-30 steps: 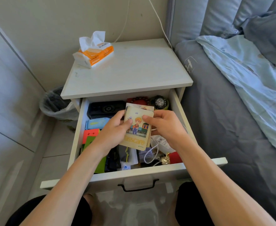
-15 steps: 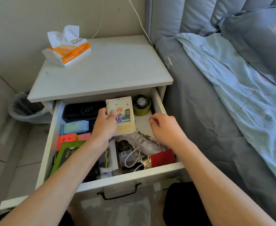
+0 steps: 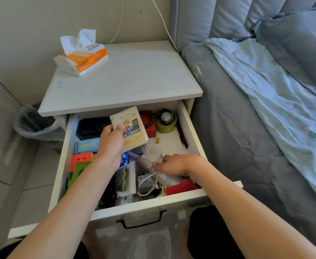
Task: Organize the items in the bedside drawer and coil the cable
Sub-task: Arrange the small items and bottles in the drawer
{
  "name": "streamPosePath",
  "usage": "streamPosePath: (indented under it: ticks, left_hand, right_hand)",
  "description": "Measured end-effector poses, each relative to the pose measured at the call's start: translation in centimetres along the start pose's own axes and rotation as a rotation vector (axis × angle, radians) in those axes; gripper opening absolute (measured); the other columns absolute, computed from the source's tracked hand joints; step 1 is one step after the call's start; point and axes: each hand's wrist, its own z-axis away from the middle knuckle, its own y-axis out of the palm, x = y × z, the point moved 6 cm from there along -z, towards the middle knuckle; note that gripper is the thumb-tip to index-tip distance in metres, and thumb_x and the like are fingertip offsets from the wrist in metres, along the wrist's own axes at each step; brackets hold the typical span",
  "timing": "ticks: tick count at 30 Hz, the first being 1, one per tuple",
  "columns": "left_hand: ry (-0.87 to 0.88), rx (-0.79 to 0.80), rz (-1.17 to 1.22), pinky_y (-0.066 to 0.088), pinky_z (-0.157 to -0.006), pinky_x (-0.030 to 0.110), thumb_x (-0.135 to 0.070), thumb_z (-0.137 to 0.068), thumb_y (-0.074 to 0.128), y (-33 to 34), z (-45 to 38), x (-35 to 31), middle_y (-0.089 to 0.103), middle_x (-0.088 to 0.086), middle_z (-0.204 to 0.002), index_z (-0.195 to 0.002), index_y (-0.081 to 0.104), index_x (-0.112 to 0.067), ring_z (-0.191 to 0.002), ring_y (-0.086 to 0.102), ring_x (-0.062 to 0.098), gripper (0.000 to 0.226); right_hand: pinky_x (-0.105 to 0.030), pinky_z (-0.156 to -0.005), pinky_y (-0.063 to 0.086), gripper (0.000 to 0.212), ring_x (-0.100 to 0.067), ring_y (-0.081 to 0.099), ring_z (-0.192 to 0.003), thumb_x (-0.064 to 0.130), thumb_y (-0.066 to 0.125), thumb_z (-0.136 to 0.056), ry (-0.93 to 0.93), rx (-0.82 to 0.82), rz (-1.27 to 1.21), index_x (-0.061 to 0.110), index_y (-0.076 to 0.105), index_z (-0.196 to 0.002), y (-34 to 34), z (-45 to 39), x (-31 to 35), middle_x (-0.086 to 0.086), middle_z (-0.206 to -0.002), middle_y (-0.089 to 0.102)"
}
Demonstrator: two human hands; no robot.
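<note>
The white bedside drawer stands pulled open and is full of clutter. My left hand grips a small cream booklet with a cartoon boy and train on its cover, held above the drawer's middle. My right hand is down in the drawer's right half, its fingers curled on a white cable that loops between a small white charger and the front clutter. A black watch sits on a yellow-green tape roll at the back right, beside red beads.
A black case, a blue box, a cube puzzle and a green item fill the drawer's left side; a red box lies front right. A tissue pack sits on the nightstand top. Bin left, bed right.
My right hand let go of the booklet and dropped to the white cable in the drawer's right half. My left hand alone carried the booklet toward the back of the drawer.
</note>
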Motion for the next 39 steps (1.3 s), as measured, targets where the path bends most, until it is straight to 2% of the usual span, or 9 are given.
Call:
streamPosePath:
  ticks: [4, 8, 12, 16, 22, 28, 31, 35, 39]
  left_hand:
    - [-0.03, 0.002, 0.011, 0.05, -0.049, 0.023, -0.023, -0.106, 0.044, -0.1, 0.3, 0.4, 0.067, 0.002, -0.103, -0.127, 0.053, -0.012, -0.077, 0.066, 0.01, 0.025]
    - [-0.04, 0.017, -0.002, 0.052, -0.048, 0.026, -0.024, -0.106, 0.045, 0.1, 0.4, 1.0, 0.067, 0.003, -0.101, -0.124, 0.054, -0.014, -0.077, 0.067, 0.013, 0.022]
    - [-0.017, -0.006, -0.001, 0.049, -0.056, 0.025, -0.024, -0.106, 0.044, -0.1, 0.3, 1.1, 0.065, 0.0, -0.098, -0.123, 0.054, -0.015, -0.078, 0.065, 0.011, 0.02]
    - [-0.015, -0.021, -0.011, 0.052, -0.056, 0.028, -0.024, -0.106, 0.045, -0.2, -0.1, 1.2, 0.066, 0.001, -0.101, -0.119, 0.054, -0.017, -0.079, 0.066, 0.013, 0.017]
    - [-0.023, -0.015, -0.04, 0.051, -0.043, 0.024, -0.024, -0.106, 0.046, -0.3, -0.3, 1.5, 0.067, 0.001, -0.098, -0.118, 0.054, -0.019, -0.076, 0.068, 0.013, 0.016]
    - [-0.005, 0.035, -0.08, 0.057, -0.054, 0.031, -0.024, -0.105, 0.049, -0.1, 0.0, 1.6, 0.068, 0.002, -0.103, -0.113, 0.055, -0.023, -0.085, 0.07, 0.017, 0.01]
    - [0.011, 0.073, -0.119, 0.059, -0.071, 0.037, -0.024, -0.102, 0.053, 0.1, 0.1, 1.6, 0.07, 0.002, -0.105, -0.114, 0.058, -0.022, -0.09, 0.07, 0.018, 0.013]
    - [0.032, 0.152, -0.208, 0.06, -0.07, 0.035, -0.024, -0.1, 0.057, 1.4, 0.4, 1.5, 0.073, 0.0, -0.1, -0.114, 0.062, -0.02, -0.085, 0.073, 0.014, 0.015]
    - [0.068, 0.181, -0.282, 0.057, -0.064, 0.029, -0.024, -0.1, 0.058, 2.5, 0.5, 1.0, 0.073, -0.001, -0.097, -0.115, 0.062, -0.019, -0.082, 0.072, 0.012, 0.016]
  right_hand:
    - [-0.039, -0.11, 0.032, 0.06, -0.026, 0.044, -0.133, 0.054, 0.034, -0.101, -0.101, 0.052, -0.093, 0.016, 0.042, -0.146, 0.1, 0.5, 0.6, -0.007, -0.15, 0.044]
    - [-0.039, -0.093, 0.048, 0.038, -0.032, 0.059, -0.113, 0.028, 0.046, -0.099, -0.047, -0.149, -0.17, 0.008, 0.058, -0.128, -2.2, -0.6, -1.5, -0.012, -0.128, 0.06]
    - [-0.034, -0.087, 0.05, 0.039, -0.029, 0.058, -0.113, 0.018, 0.051, -0.094, -0.014, -0.45, -0.161, 0.014, 0.054, -0.133, -5.2, -2.7, -2.3, -0.011, -0.13, 0.058]
    - [-0.037, -0.108, 0.04, 0.063, -0.03, 0.042, -0.134, 0.005, 0.053, -0.091, -0.157, -0.411, -0.061, 0.018, 0.035, -0.15, -5.1, -4.9, -0.2, -0.012, -0.149, 0.04]
    - [-0.036, -0.094, 0.046, 0.048, -0.034, 0.053, -0.116, 0.003, 0.052, -0.089, -0.234, -0.239, 0.085, 0.008, 0.046, -0.137, -2.6, -4.2, 1.3, -0.012, -0.13, 0.039]
    - [-0.032, -0.103, 0.041, 0.066, -0.025, 0.044, -0.135, -0.002, 0.046, -0.09, -0.256, -0.177, -0.069, 0.016, 0.033, -0.152, -2.2, -1.2, 0.6, -0.007, -0.151, 0.042]
    - [-0.032, -0.108, 0.04, 0.059, -0.021, 0.046, -0.134, -0.001, 0.043, -0.093, -0.206, -0.313, -0.152, 0.018, 0.038, -0.149, -3.5, 0.5, -1.3, -0.003, -0.148, 0.047]
    - [-0.03, -0.102, 0.047, 0.05, -0.018, 0.056, -0.121, 0.0, 0.043, -0.095, -0.163, -0.608, -0.229, 0.019, 0.049, -0.141, -5.6, 3.4, -4.1, -0.001, -0.133, 0.059]
    - [-0.039, -0.097, 0.05, 0.049, -0.027, 0.052, -0.122, 0.003, 0.051, -0.09, -0.165, -0.565, 0.132, 0.013, 0.049, -0.137, -4.7, 3.7, -2.9, -0.007, -0.135, 0.051]
